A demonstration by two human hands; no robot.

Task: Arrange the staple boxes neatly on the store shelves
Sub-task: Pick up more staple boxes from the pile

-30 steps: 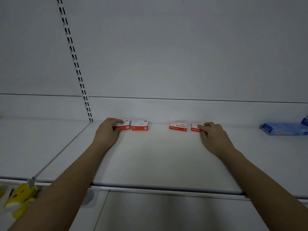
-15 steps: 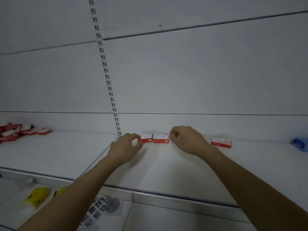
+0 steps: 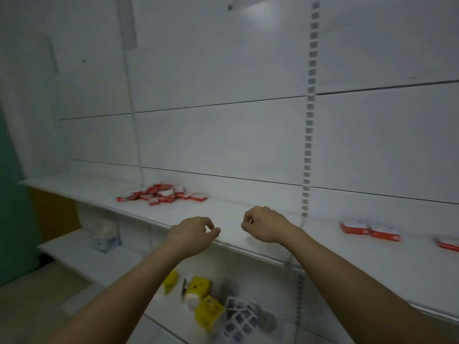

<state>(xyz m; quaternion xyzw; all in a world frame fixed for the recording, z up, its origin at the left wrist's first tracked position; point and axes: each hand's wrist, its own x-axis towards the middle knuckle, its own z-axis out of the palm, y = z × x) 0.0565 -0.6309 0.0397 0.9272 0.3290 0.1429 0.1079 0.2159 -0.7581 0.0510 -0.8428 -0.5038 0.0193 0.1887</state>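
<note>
Both your hands hover empty above the front part of the white shelf [image 3: 238, 214], with a bare strip of shelf between them. Your left hand [image 3: 192, 235] has its fingers loosely curled with the thumb close to the fingertips, holding nothing; your right hand [image 3: 267, 224] is curled in much the same loose way, knuckles up, and it holds nothing either. Neither hand touches a box. The staple boxes sit in 2 groups. Off to your left, well apart from your hands and near the back wall, a messy pile of red-and-white staple boxes [image 3: 161, 193] lies jumbled, some tilted against others; the exact count is too blurred to tell. To your right, past the slotted upright [image 3: 308, 135], 2 boxes [image 3: 370, 230] lie flat side by side, touching or nearly so, and the edge of a 3rd box [image 3: 448, 244] shows just beyond them at the frame's right border. Below the shelf, between your forearms, the lower shelf [image 3: 74, 252] level carries several yellow toys [image 3: 206, 311] and a white-framed puzzle cube [image 3: 238, 319], all motion-blurred. Further left on that lower level rests a pale packet [image 3: 105, 238] whose contents you cannot make out.
</note>
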